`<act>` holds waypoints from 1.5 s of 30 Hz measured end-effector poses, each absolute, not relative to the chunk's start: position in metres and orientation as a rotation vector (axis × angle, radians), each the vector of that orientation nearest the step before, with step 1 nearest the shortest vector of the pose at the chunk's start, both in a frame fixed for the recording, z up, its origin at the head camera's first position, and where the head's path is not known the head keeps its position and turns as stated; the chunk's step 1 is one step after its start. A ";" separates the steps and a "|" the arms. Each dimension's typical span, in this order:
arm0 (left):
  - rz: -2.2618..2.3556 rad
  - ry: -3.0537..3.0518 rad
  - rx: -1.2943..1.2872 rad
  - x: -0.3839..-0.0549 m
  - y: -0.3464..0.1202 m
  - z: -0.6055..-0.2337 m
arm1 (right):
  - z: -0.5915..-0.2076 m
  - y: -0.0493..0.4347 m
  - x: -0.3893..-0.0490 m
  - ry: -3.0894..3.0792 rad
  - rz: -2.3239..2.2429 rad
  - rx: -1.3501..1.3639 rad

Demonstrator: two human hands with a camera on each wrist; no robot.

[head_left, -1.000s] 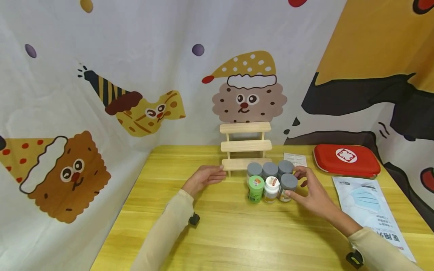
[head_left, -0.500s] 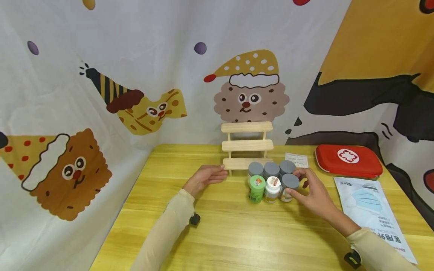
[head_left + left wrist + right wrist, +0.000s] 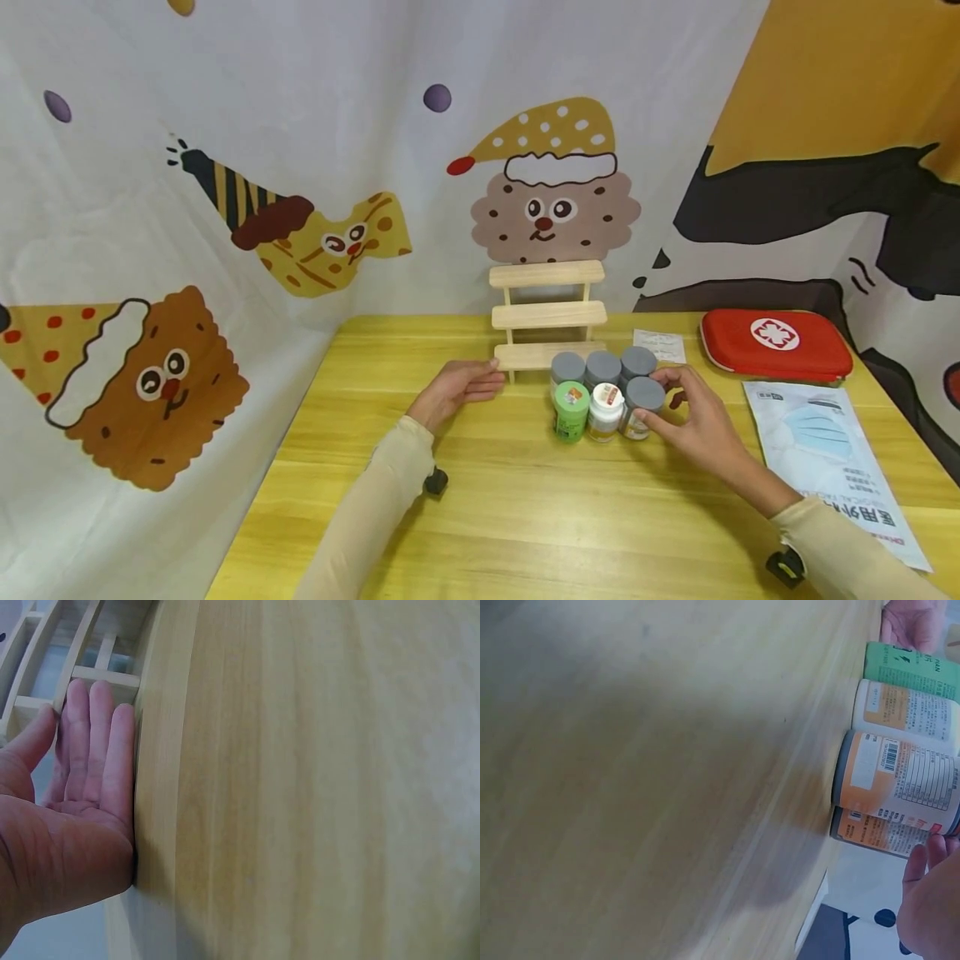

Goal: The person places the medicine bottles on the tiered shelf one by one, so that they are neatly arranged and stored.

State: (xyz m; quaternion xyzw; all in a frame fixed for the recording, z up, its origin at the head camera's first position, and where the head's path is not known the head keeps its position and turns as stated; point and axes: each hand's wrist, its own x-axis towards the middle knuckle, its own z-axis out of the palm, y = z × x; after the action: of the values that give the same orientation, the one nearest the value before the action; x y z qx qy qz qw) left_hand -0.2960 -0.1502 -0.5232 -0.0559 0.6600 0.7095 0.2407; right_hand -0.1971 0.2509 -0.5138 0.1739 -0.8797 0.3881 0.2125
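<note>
A wooden three-step rack [image 3: 550, 315] stands against the backdrop. The left hand [image 3: 459, 392] is at its lower left end; in the left wrist view this hand [image 3: 94, 772] has straight fingers under the lowest plank and its thumb beside the plank's edge. Several bottles are bunched before the rack's right side. In front are a green bottle [image 3: 571, 412], a white-capped bottle [image 3: 605, 412] and a grey-lidded bottle [image 3: 643, 396], with more grey-lidded ones behind. My right hand [image 3: 697, 421] holds the front right grey-lidded bottle, thumb in front, fingers behind. Labels show on this bottle [image 3: 900, 780] in the right wrist view.
A red first-aid case [image 3: 776, 343] lies at the back right, with a face-mask packet [image 3: 832, 462] in front of it. A small printed paper [image 3: 660, 345] lies behind the bottles. The wooden table [image 3: 525, 517] extends toward the person.
The hands and bottles keep nearly the same positions. The head view has shifted slightly.
</note>
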 end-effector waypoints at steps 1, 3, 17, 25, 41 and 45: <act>1.943 1.805 -0.151 -0.296 -0.150 -0.523 | -0.513 0.251 -0.197 -2.443 1.075 0.482; 1.946 1.800 -0.157 -0.296 -0.149 -0.523 | -0.512 0.251 -0.195 -2.441 1.078 0.477; 1.962 1.794 -0.195 -0.293 -0.148 -0.530 | -0.487 0.253 -0.184 -2.304 1.127 0.534; 1.962 1.818 -0.192 -0.293 -0.149 -0.530 | -0.463 0.250 -0.190 -2.304 1.067 0.588; 1.946 1.836 -0.208 -0.293 -0.150 -0.525 | -0.422 0.236 -0.202 -2.261 0.895 0.692; 1.954 1.823 -0.199 -0.293 -0.150 -0.524 | -0.410 0.234 -0.206 -2.223 0.895 0.742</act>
State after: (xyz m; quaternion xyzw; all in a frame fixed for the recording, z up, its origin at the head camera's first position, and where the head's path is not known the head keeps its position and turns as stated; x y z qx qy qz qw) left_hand -0.2934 -0.1496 -0.5235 -0.0724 0.6623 0.7098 0.2286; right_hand -0.2063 0.2338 -0.4095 0.2811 -0.8422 0.3389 0.3112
